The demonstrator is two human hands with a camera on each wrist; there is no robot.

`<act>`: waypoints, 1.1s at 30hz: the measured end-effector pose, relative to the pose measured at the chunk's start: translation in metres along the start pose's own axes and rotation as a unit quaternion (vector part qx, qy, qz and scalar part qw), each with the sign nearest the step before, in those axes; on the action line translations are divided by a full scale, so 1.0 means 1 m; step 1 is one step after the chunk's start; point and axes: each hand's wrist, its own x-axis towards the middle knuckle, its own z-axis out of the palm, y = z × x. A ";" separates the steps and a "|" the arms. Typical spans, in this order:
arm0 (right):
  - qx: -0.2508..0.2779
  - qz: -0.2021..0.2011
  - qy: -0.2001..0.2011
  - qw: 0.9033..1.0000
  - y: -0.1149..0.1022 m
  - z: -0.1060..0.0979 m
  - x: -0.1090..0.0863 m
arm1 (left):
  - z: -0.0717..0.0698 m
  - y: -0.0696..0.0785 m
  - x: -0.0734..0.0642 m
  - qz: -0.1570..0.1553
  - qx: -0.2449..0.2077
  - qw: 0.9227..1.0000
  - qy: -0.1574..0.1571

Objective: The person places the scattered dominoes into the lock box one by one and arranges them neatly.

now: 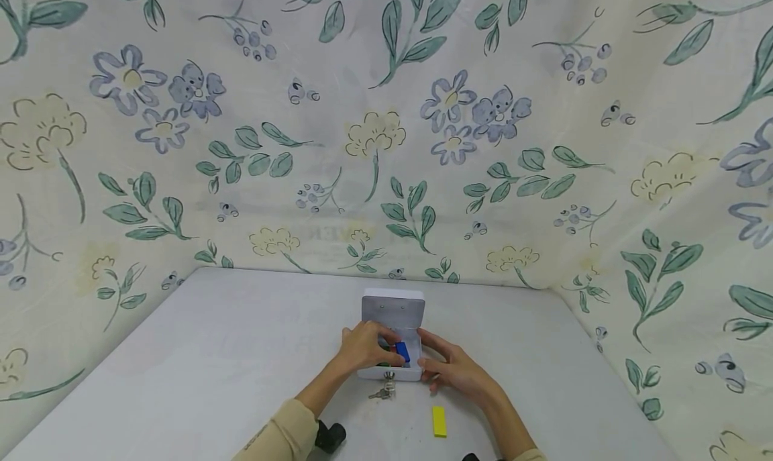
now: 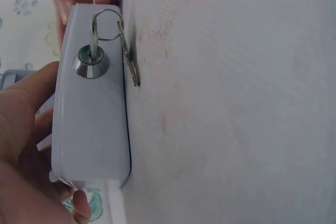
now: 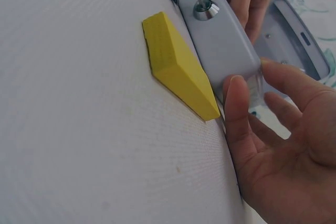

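A small white metal cash box (image 1: 413, 375) stands on the table with its lid (image 1: 394, 311) raised. My left hand (image 1: 364, 345) reaches into it from the left, thumb and fingertips pinching a blue block (image 1: 402, 351) lengthwise. Bits of red and green beside that block are mostly covered by the hand. In the left wrist view, the front wall hides the fingertips. My right hand (image 1: 457, 370) holds the box at its right front corner, thumb at the front and fingers along the side. A key on a ring sits in the front lock (image 2: 92, 62), with another key (image 2: 129, 59) hanging from the ring.
A yellow block (image 1: 439, 422) lies on the white table (image 1: 241, 353), in front of the box near my right forearm. A dark object (image 1: 331, 437) shows by the left sleeve. Floral cloth (image 1: 374, 179) hangs behind the table and at its sides.
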 end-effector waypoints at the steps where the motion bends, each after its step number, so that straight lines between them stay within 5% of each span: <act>1: 0.001 0.000 -0.002 1.000 0.000 0.000 0.000 | 0.000 0.000 0.000 0.000 0.003 1.000 0.001; 19: 0.010 -0.006 -0.009 1.000 0.001 -0.001 0.000 | 0.005 0.003 -0.002 0.016 0.036 0.999 0.025; 33: 0.010 -0.003 -0.007 1.000 0.003 -0.001 0.001 | 0.003 0.010 -0.004 -0.013 0.058 0.998 0.014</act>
